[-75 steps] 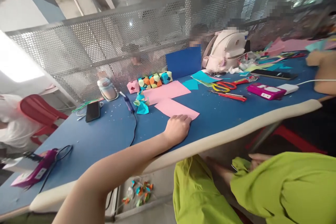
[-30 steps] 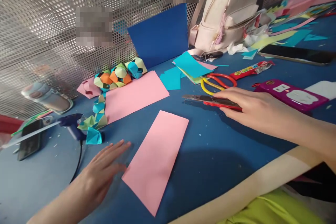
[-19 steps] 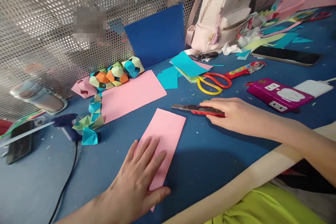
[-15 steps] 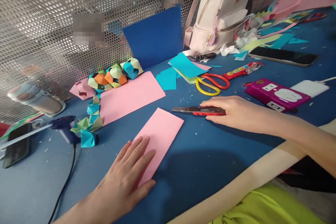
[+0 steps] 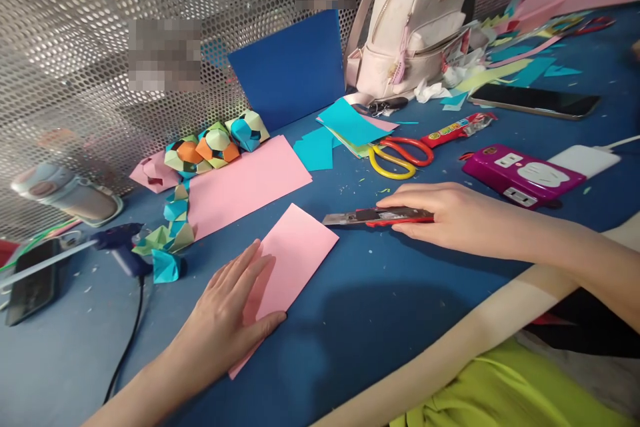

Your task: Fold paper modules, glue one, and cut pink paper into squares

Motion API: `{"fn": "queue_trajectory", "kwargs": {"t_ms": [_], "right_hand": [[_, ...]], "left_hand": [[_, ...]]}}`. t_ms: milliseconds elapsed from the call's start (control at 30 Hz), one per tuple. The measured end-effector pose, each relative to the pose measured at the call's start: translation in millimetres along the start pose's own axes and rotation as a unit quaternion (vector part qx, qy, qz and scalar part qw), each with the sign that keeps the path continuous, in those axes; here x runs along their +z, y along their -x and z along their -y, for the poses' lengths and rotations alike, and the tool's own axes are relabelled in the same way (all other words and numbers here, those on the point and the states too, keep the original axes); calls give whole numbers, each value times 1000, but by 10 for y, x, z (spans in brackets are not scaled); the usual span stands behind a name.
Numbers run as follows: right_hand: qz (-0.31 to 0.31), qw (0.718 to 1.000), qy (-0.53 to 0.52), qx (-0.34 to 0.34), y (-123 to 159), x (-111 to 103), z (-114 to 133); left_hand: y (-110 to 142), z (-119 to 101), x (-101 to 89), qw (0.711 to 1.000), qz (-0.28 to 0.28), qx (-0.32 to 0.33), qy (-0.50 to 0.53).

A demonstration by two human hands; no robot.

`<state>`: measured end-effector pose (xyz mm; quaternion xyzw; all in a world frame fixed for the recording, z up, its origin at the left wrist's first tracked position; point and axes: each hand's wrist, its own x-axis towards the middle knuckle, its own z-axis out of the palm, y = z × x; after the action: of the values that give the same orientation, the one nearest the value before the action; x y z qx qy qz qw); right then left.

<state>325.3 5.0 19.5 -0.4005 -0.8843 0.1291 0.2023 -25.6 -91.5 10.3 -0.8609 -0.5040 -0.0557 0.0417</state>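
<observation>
A small pink paper sheet [image 5: 295,250] lies on the blue table [image 5: 390,307] in front of me. My left hand [image 5: 227,310] rests flat on its near end, fingers stretched out. My right hand [image 5: 450,217] lies over the handle of a red utility knife [image 5: 373,216], fingers curled onto it. The knife lies flat on the table, its blade pointing left toward the pink sheet's far corner. The two hands are well apart.
Behind lie a larger pink sheet [image 5: 245,183], folded paper balls [image 5: 215,143], a blue glue gun [image 5: 123,250], scissors [image 5: 397,157], teal papers [image 5: 350,123], a magenta power strip [image 5: 523,173], phones [image 5: 533,100], a pale backpack [image 5: 410,20] and a mesh screen [image 5: 100,0].
The view swung down onto the table. My right hand came up onto the knife and drew it nearer. My left hand slid onto the pink sheet and shifted it leftward.
</observation>
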Motion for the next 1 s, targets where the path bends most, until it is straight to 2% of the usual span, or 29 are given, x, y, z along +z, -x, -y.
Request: {"fn": "queue_trajectory", "kwargs": {"t_ms": [267, 567, 867, 1000], "right_hand": [[-25, 997, -37, -62, 62, -9, -32], [-55, 982, -24, -178, 88, 19, -112], [-85, 978, 6, -189, 82, 123, -66], [-141, 965, 33, -219, 41, 129, -8]], "left_hand": [[-22, 36, -22, 1000, -6, -9, 19], [14, 92, -139, 997, -44, 27, 56], [-25, 114, -175, 996, -78, 24, 46], [-71, 135, -171, 993, -83, -20, 76]]}}
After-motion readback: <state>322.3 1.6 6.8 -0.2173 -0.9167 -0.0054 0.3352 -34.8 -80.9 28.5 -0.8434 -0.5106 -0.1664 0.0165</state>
